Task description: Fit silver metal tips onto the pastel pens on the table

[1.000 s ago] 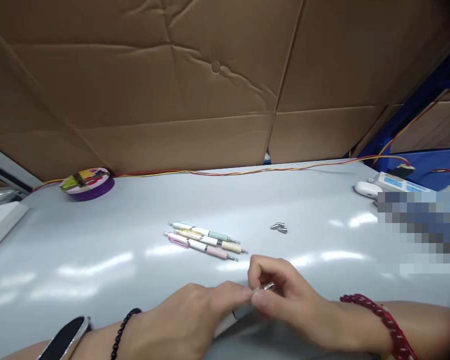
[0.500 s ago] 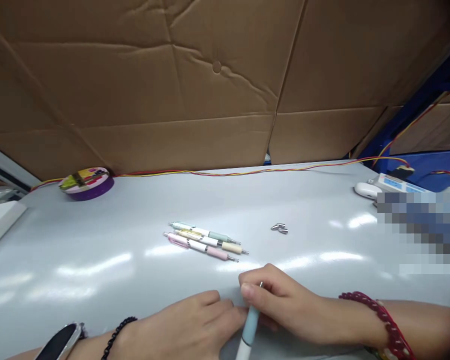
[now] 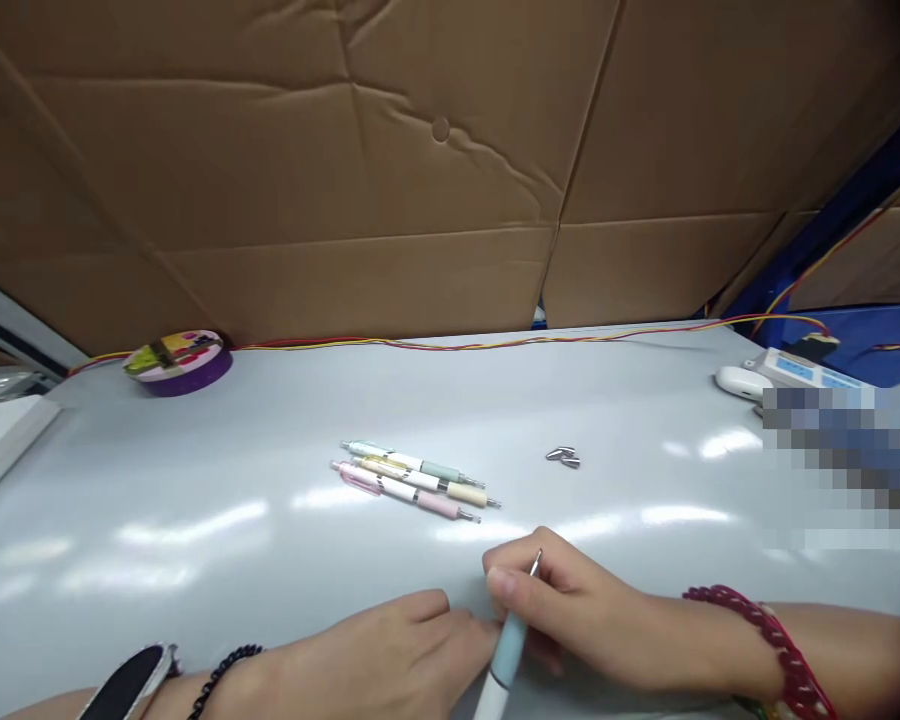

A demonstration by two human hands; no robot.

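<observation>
A pen (image 3: 508, 650) with a pale blue grip and white barrel slants up between my hands, its bare metal tip showing above my right thumb. My right hand (image 3: 570, 600) is closed around its front part, thumb and forefinger together. Against the pen's left side, the fingers of my left hand (image 3: 397, 650) are curled in; their tips are hidden. The pen's rear end lies below the frame. Beyond my hands lie a green pen (image 3: 420, 466), a yellow pen (image 3: 427, 482) and a pink pen (image 3: 405, 491), side by side. Small silver cone tips (image 3: 565, 456) lie to their right.
A round purple tin (image 3: 184, 375) stands at the back left. Red and yellow wires (image 3: 450, 346) run along the table's rear edge, below a cardboard wall (image 3: 307, 180). To the right are a white rounded object (image 3: 742, 382) and a power strip (image 3: 810, 370). A white box (image 3: 15, 440) is at left.
The blue pen has moved up and slightly right, and more of its metal tip shows above my right thumb. Both hands stay closed in nearly the same place. The view has shifted slightly.
</observation>
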